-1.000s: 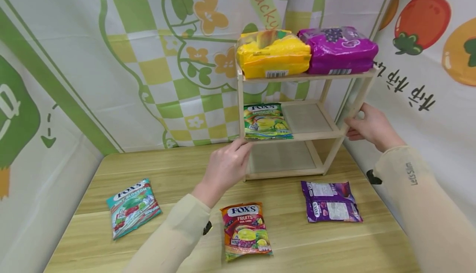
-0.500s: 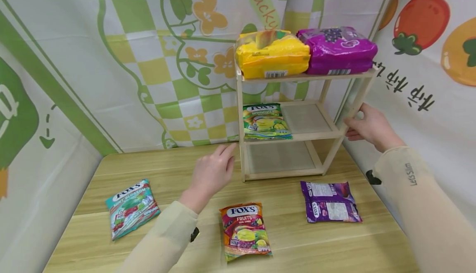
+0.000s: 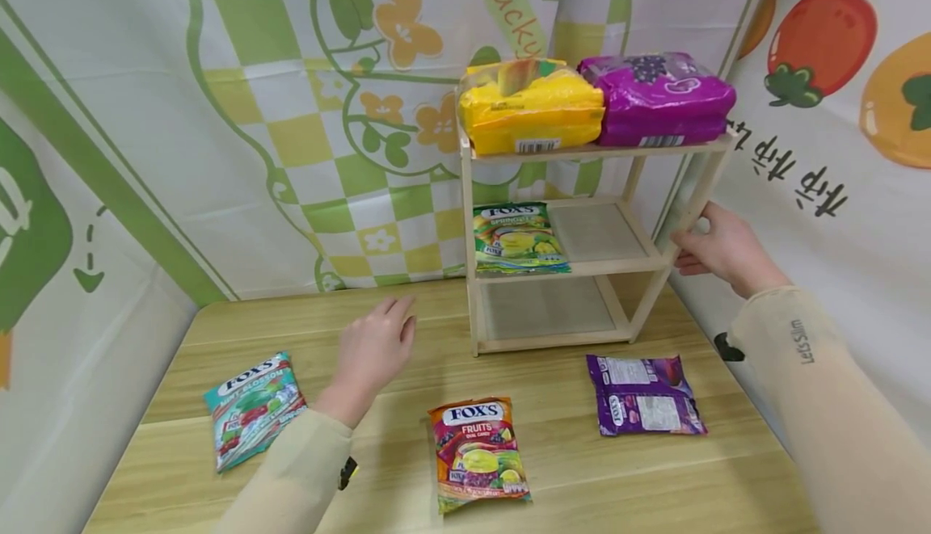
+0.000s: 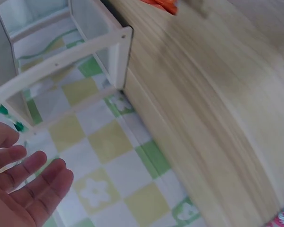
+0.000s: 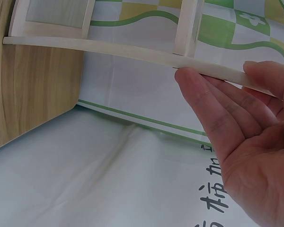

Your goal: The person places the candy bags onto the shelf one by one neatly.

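We are observing the left hand [image 3: 374, 348] hovering over the table [image 3: 393, 445], fingers loosely extended, holding nothing. The right hand [image 3: 727, 247] is pinching the near post of the rack [image 3: 596, 231] between thumb and fingers. The rack is standing upright between the hands. On its middle tier, toward the left hand, a green bag [image 3: 520, 239] is lying. Higher than both hands, a yellow pack [image 3: 534, 110] and a purple pack [image 3: 658, 102] are sitting side by side. We are noting a teal bag [image 3: 250, 413] lying left of the left hand, an orange bag [image 3: 480, 453] nearer us to its right, and a dark bag [image 3: 647, 395] nearer us than the right hand.
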{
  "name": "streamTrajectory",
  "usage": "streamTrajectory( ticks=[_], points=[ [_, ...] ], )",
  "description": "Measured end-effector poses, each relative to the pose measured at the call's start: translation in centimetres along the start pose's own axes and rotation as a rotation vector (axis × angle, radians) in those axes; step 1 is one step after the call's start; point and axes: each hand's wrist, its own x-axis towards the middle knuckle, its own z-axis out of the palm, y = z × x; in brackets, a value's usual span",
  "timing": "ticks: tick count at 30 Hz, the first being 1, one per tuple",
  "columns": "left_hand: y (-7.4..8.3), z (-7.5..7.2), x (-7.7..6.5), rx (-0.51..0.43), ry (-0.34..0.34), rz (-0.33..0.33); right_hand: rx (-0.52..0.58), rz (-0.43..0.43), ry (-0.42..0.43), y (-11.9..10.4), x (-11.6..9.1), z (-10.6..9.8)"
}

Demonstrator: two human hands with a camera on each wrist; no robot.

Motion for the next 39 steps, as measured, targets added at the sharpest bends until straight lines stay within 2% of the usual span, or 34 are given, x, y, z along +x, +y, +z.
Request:
streamTrajectory(
  ticks=[5, 11, 17, 23, 27, 33, 39],
  points=[
    [-1.6, -0.3, -0.9, -0.013, -0.086, -0.105, -0.002, 0.000, -0.002, 0.0, 0.1, 0.0],
    [-3.5, -0.7, -1.9, -0.041, -0.136, -0.202, 0.000, 0.000, -0.005, 0.1, 0.1, -0.1],
    [-5.1, -1.8, -2.9, -0.049, -0.222, -0.378, -0.009, -0.003, -0.002, 0.0, 0.0, 0.0],
    [-7.0, -2.4, -3.7, -0.061, -0.285, -0.511, -0.009, -0.007, -0.003, 0.0, 0.0, -0.1],
    [-8.4, -2.6, -4.5, -0.060, -0.318, -0.566, -0.014, -0.007, -0.003, 0.0, 0.0, -0.1],
    [-10.5, -2.9, -5.9, -0.004, -0.330, -0.595, -0.012, -0.008, -0.008, 0.1, 0.1, -0.1],
    [-12.2, -3.4, -7.2, -0.032, -0.358, -0.701, -0.004, -0.005, -0.007, 0.1, 0.1, -0.2]
  ],
)
